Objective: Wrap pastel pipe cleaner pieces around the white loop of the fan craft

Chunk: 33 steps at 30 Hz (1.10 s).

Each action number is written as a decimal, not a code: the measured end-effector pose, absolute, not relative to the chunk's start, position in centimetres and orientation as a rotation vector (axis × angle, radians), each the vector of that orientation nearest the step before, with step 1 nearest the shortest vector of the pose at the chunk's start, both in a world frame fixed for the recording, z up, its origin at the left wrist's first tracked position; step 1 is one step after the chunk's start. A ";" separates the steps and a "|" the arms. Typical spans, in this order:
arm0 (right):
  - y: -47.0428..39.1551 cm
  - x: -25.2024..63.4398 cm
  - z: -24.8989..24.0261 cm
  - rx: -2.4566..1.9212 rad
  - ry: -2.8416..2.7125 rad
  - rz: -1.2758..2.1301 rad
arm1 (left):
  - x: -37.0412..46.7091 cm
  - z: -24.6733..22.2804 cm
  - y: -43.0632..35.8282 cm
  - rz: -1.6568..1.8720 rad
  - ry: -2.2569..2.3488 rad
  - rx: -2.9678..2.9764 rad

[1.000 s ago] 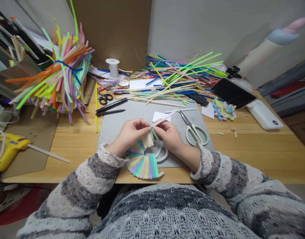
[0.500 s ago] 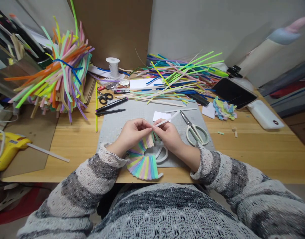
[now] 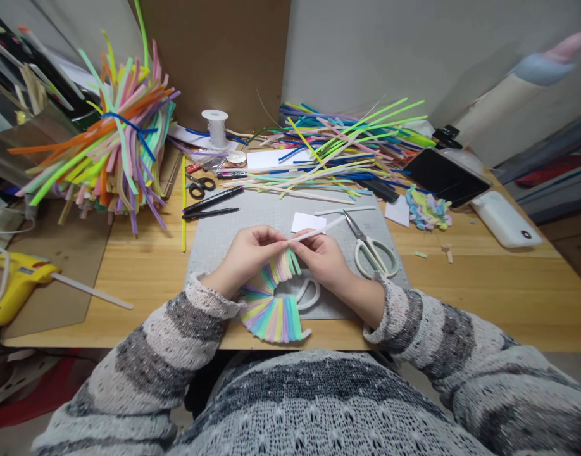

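Note:
A curved band of pastel pipe cleaners (image 3: 270, 315), folded side by side in several colours, hangs below my fingers over the mat's front edge. My left hand (image 3: 253, 254) pinches the band's upper end between thumb and fingers. Close against it, my right hand (image 3: 321, 255) is closed on a white pipe cleaner (image 3: 324, 230), whose free end sticks out to the upper right. A green piece dangles near the right thumb. A white loop (image 3: 309, 295) curls inside the band. White-handled scissors (image 3: 374, 256) lie open just right of my right hand.
A grey cutting mat (image 3: 214, 239) lies beneath. Loose pipe cleaners (image 3: 347, 142) are heaped behind it; a tied bundle (image 3: 124, 136) stands left. A yellow glue gun (image 3: 22, 285), black pens (image 3: 212, 201), small black scissors (image 3: 200, 186), a wire spool (image 3: 217, 131) and a phone (image 3: 446, 176) surround the mat.
My right hand has shifted slightly, and the green pieces at the band's upper end now show more plainly beside its thumb. Both hands stay close together; nothing else has moved.

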State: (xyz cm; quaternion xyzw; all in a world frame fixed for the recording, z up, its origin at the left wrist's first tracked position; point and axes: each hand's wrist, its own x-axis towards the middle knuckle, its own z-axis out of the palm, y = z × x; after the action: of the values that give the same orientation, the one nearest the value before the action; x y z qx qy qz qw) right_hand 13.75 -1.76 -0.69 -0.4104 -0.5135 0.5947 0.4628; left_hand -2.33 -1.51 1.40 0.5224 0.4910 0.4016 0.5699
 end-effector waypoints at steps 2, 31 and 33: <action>-1.7 13.8 -0.7 -1.019 -1.271 1.467 | -2.3 1.4 -1.5 0.932 1.164 1.229; -1.2 14.8 0.1 -1.026 -1.396 1.689 | -2.9 1.1 -1.4 0.680 1.085 1.258; -1.2 14.9 0.1 -0.996 -1.381 1.681 | -3.0 1.2 -1.3 0.663 1.066 1.253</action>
State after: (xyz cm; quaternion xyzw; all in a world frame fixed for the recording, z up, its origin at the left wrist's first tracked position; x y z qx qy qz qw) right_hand 14.90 -1.19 0.14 -0.3875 -0.5370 0.6539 0.3658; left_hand -3.04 -1.34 1.18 0.5477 0.4660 0.2898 0.6316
